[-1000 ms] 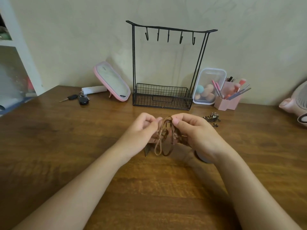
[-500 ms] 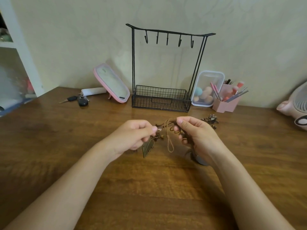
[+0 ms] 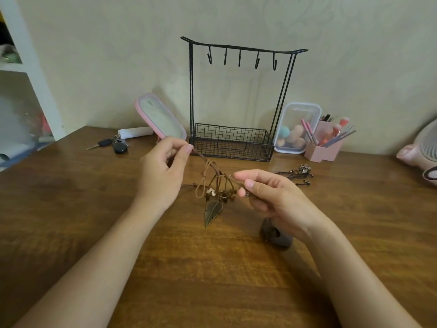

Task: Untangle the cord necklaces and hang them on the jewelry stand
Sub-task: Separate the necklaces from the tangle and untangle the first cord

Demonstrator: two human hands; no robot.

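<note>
A tangle of brown cord necklaces [image 3: 214, 178] is stretched between my hands above the wooden table [image 3: 212, 268]. My left hand [image 3: 163, 171] pinches one end of the cords, raised toward the stand. My right hand [image 3: 267, 195] pinches the other end, lower and to the right. Loops, small beads and a bronze leaf pendant [image 3: 212, 210] hang from the middle of the tangle. A dark pendant [image 3: 275, 235] lies under my right wrist. The black wire jewelry stand [image 3: 238, 100] with several bare hooks stands at the back. Another dark necklace [image 3: 298, 172] lies on the table to the right.
A pink-framed mirror [image 3: 159, 118] leans left of the stand, with keys [image 3: 113, 144] and a white tube beside it. A clear box of sponges [image 3: 295, 129] and a pink brush holder [image 3: 325, 143] stand to the right. A pink fan [image 3: 423, 150] is at the right edge.
My hands have pulled apart: the left rose toward the stand, the right moved right. The bunched cords are now stretched out, with the leaf pendant hanging free.
</note>
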